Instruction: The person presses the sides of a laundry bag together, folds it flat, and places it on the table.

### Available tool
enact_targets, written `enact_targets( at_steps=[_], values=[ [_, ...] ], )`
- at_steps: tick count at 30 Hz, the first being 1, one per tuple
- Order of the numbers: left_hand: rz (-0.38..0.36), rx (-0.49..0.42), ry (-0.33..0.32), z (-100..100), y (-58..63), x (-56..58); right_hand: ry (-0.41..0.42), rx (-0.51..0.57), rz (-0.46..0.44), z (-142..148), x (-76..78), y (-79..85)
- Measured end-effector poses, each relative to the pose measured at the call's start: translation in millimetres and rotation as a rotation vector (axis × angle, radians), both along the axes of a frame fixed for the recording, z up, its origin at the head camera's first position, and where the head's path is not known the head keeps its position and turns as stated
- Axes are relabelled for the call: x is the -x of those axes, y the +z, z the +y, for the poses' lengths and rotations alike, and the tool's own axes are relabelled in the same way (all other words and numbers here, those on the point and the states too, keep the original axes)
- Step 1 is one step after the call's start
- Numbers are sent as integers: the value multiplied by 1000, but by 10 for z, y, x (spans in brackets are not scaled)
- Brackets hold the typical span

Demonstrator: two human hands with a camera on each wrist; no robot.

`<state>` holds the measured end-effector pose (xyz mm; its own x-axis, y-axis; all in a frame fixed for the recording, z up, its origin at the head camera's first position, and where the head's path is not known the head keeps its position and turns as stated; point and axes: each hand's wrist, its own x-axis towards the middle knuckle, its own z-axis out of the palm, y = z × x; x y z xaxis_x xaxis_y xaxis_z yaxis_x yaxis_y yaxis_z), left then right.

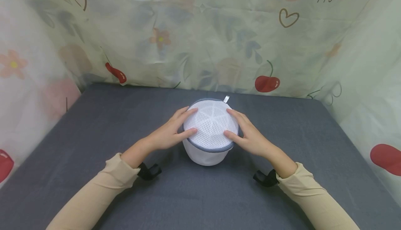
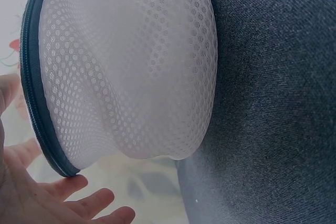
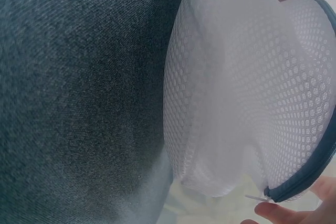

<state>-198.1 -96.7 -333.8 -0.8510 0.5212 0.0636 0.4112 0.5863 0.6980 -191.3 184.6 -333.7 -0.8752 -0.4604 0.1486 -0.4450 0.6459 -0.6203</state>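
A round white mesh laundry bag [image 1: 210,125] with a dark blue-grey zipped rim stands upright on the grey cloth. My left hand [image 1: 170,130] touches its left side, thumb and forefinger spread over the top. In the left wrist view the other fingers [image 2: 94,202] stretch out by the zipped rim [image 2: 39,93], fairly straight. On the opposite side my right hand [image 1: 250,134] rests its thumb and a finger on the lid. The right wrist view has a fingertip [image 3: 273,211] beside the zip's end. The mesh wall [image 3: 231,87] sags in soft folds.
The grey cloth-covered table [image 1: 200,198] spreads around the bag. A printed curtain [image 1: 200,38] with cherries and flowers hangs behind and at both sides. A small white tag [image 1: 226,99] sticks up from the bag's back rim. Black straps [image 1: 149,171] hang at both wrists.
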Motion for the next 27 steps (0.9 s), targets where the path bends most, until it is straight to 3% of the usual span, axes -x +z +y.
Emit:
enact_targets(
  at_steps=[27],
  values=[
    [12,38,9,26,-40,6,-15,-35,-4,-3,3,-22]
  ],
)
